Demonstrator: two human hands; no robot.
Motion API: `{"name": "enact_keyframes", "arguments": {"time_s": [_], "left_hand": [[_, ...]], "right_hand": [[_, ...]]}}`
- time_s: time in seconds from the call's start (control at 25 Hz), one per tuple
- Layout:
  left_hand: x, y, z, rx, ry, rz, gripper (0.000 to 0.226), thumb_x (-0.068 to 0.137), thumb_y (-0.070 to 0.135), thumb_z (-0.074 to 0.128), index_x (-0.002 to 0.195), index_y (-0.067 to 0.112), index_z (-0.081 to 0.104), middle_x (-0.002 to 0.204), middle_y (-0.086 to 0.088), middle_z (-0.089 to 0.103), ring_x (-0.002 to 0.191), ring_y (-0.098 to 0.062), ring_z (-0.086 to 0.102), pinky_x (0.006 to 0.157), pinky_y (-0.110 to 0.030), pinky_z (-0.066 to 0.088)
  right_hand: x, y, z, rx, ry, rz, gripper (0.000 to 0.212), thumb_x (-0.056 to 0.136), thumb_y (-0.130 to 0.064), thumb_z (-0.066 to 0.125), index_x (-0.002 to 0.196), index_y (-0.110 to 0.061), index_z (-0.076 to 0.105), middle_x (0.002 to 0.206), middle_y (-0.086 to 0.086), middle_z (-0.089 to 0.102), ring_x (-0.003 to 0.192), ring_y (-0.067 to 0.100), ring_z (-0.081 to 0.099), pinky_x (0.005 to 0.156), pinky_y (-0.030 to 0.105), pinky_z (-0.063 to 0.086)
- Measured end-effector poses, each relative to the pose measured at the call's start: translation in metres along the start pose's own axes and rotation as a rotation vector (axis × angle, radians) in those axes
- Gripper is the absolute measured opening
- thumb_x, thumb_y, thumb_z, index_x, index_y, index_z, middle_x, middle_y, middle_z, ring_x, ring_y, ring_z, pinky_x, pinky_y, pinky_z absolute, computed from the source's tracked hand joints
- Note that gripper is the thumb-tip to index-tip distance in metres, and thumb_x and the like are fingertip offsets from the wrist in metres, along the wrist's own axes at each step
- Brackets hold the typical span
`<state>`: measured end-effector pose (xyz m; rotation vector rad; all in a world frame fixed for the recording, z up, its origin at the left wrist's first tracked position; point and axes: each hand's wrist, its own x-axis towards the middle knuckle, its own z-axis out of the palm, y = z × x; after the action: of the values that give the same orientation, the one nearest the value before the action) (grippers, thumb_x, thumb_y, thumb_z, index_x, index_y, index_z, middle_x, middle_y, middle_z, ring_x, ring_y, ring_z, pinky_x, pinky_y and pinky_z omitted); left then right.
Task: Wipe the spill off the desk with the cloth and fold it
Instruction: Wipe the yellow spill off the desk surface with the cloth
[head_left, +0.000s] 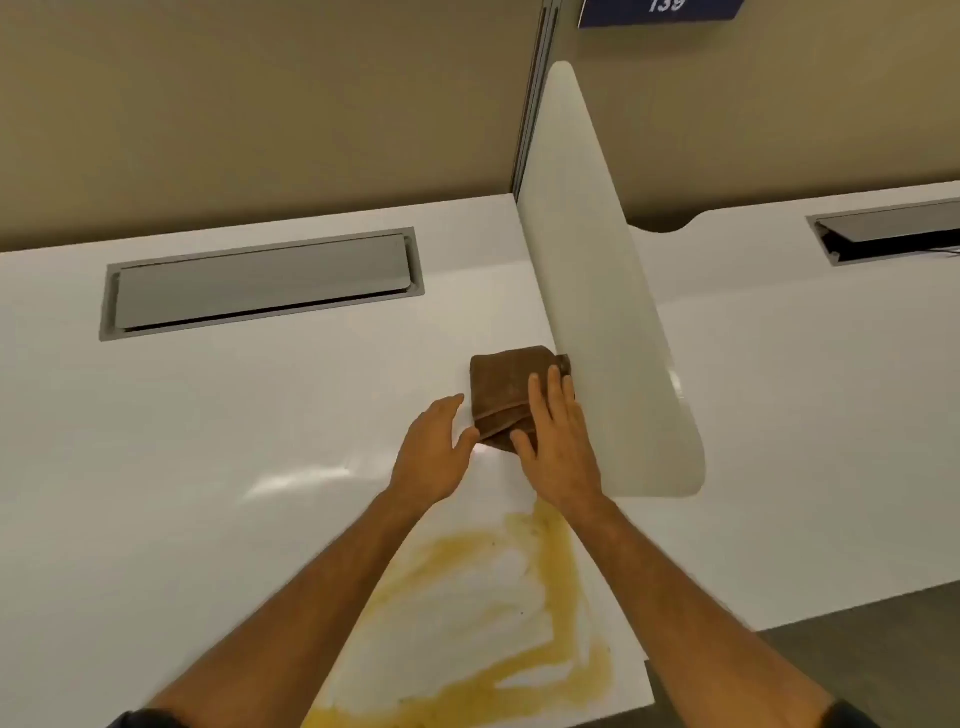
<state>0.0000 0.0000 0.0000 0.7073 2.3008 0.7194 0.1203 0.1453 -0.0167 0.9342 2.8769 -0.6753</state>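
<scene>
head | folded brown cloth (506, 392) on desk (208, 441) against divider (597, 312) | right hand (558, 447) flat, open on cloth | left hand (434, 449) open beside it | yellow spill (550, 551) smeared nearer

The brown cloth (506, 395) lies folded into a thick, roughly square bundle on the white counter (208, 441), its layered edges facing the near side. The spill (524, 597) is a yellow smear with streaky wiped-through patches, spread over the counter's near edge, apart from the cloth
</scene>
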Motion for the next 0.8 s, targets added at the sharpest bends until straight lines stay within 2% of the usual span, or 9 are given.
{"name": "enact_keyframes", "arguments": {"time_s": [0.08, 0.16, 0.28, 0.36, 0.48, 0.64, 0.8], "left_hand": [[0.019, 0.007, 0.007, -0.176, -0.04, -0.068, 0.061, 0.107, 0.035, 0.055, 0.161, 0.015, 0.035, 0.166, -0.007, 0.041, 0.151, -0.028, 0.041, 0.122, -0.04, 0.034], [0.034, 0.016, 0.012, -0.269, -0.062, -0.088, 0.055, 0.106, 0.027, 0.058, 0.157, 0.012, 0.041, 0.157, -0.008, 0.052, 0.142, -0.029, 0.052, 0.113, -0.036, 0.045], [0.049, 0.02, 0.018, -0.306, -0.041, -0.122, 0.05, 0.105, 0.019, 0.059, 0.152, 0.011, 0.047, 0.147, -0.009, 0.061, 0.133, -0.028, 0.059, 0.109, -0.034, 0.049], [0.058, 0.019, 0.019, -0.301, -0.048, -0.137, 0.051, 0.105, 0.019, 0.059, 0.154, 0.009, 0.046, 0.148, -0.01, 0.06, 0.134, -0.029, 0.058, 0.113, -0.039, 0.049], [0.067, 0.016, 0.019, -0.338, -0.058, -0.198, 0.054, 0.105, 0.018, 0.058, 0.156, 0.008, 0.043, 0.151, -0.011, 0.057, 0.137, -0.03, 0.056, 0.116, -0.046, 0.047], [0.078, 0.017, 0.015, -0.488, -0.084, -0.273, 0.045, 0.103, 0.016, 0.062, 0.147, 0.009, 0.052, 0.138, -0.008, 0.065, 0.126, -0.028, 0.064, 0.096, -0.027, 0.054], [0.079, 0.023, 0.008, -0.568, -0.116, -0.386, 0.044, 0.101, 0.019, 0.067, 0.14, 0.011, 0.048, 0.136, -0.011, 0.062, 0.117, -0.024, 0.064, 0.088, -0.026, 0.055]], "right_hand": [[0.018, 0.003, 0.007, 0.029, -0.028, -0.013, 0.082, 0.102, -0.037, 0.054, 0.162, -0.018, 0.001, 0.171, 0.013, -0.006, 0.158, 0.034, -0.005, 0.127, 0.052, 0.011], [0.033, 0.004, 0.017, 0.039, -0.125, -0.013, 0.086, 0.101, -0.049, 0.051, 0.162, -0.019, -0.002, 0.17, 0.014, -0.009, 0.157, 0.037, -0.008, 0.126, 0.052, 0.007], [0.04, 0.005, 0.037, -0.016, -0.234, -0.032, 0.099, 0.096, -0.066, 0.046, 0.158, -0.019, -0.016, 0.167, 0.014, -0.023, 0.154, 0.039, -0.022, 0.123, 0.053, -0.006], [0.046, 0.007, 0.046, -0.057, -0.256, -0.023, 0.104, 0.093, -0.07, 0.043, 0.155, -0.02, -0.023, 0.165, 0.015, -0.028, 0.151, 0.04, -0.029, 0.12, 0.052, -0.013], [0.053, 0.009, 0.053, -0.1, -0.257, -0.026, 0.099, 0.097, -0.067, 0.04, 0.152, -0.021, -0.028, 0.16, 0.013, -0.035, 0.145, 0.037, -0.036, 0.12, 0.054, -0.014], [0.056, 0.011, 0.056, -0.117, -0.26, -0.03, 0.089, 0.103, -0.056, 0.037, 0.15, -0.02, -0.031, 0.158, 0.013, -0.037, 0.145, 0.036, -0.036, 0.123, 0.057, -0.01], [0.052, 0.013, 0.05, -0.03, -0.253, -0.06, 0.085, 0.105, -0.048, 0.038, 0.15, -0.022, -0.03, 0.16, 0.01, -0.035, 0.149, 0.034, -0.032, 0.125, 0.059, -0.002]]}}
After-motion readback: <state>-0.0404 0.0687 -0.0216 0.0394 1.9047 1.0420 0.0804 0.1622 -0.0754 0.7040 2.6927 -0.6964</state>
